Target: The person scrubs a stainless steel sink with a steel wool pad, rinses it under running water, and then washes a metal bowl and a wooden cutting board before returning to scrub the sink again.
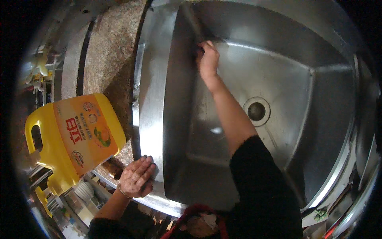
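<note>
A deep stainless steel sink (286, 86) lies before me, with a round drain (256, 111) in its floor. My right hand (209, 61) reaches down into it, fingers bent against the left wall near the far corner. Shadow hides the fingertips, so whether they hold something is unclear. On the sink's left rim (151, 125) rests my left hand (138, 177), palm down, fingers extended and nothing visible in it. Just beyond that hand stands a large yellow plastic jug (85, 131) with a handle, a pump top and a printed label.
A speckled stone counter (115, 41) runs along the sink's left side. Beside my left wrist is a brown cylindrical object (112, 170). Stacked white dishes (84, 191) sit lower left. A green scrap (321, 214) lies on the ledge at lower right.
</note>
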Demonstrator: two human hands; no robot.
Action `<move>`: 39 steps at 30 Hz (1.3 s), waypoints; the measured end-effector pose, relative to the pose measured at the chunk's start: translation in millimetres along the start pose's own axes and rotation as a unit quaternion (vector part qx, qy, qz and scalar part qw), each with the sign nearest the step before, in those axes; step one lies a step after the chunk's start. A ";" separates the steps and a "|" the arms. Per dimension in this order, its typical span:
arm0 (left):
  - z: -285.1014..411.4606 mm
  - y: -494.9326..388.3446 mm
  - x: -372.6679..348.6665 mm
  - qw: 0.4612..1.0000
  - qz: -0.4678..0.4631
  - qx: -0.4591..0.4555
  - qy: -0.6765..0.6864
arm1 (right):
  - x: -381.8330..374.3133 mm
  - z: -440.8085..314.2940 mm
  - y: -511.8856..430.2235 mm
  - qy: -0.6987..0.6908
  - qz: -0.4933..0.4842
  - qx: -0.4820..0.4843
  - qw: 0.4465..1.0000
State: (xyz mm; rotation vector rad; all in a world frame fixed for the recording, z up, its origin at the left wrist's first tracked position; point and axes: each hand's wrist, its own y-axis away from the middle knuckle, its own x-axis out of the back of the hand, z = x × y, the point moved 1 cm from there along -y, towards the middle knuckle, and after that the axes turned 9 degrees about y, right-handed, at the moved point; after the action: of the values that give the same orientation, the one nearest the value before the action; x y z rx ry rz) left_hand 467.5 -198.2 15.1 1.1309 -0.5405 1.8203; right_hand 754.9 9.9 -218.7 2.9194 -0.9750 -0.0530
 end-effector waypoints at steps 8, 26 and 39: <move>-1.8 4.3 -3.5 1.000 0.004 -0.004 0.007 | -22.4 -80.6 -21.0 0.035 0.167 0.443 0.880; 0.3 3.3 -3.8 1.000 -0.011 0.016 0.003 | 115.7 88.0 270.0 0.225 -0.407 0.391 0.794; 1.3 6.6 -7.1 1.000 0.006 0.007 0.011 | 223.8 70.0 -71.1 0.606 -0.061 0.382 0.696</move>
State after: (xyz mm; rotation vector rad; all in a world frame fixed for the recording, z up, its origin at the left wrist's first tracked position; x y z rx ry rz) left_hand 463.7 -205.7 10.1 1.1187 -0.5235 1.8475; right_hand 972.6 -71.4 -296.4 2.4396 -0.5220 2.3694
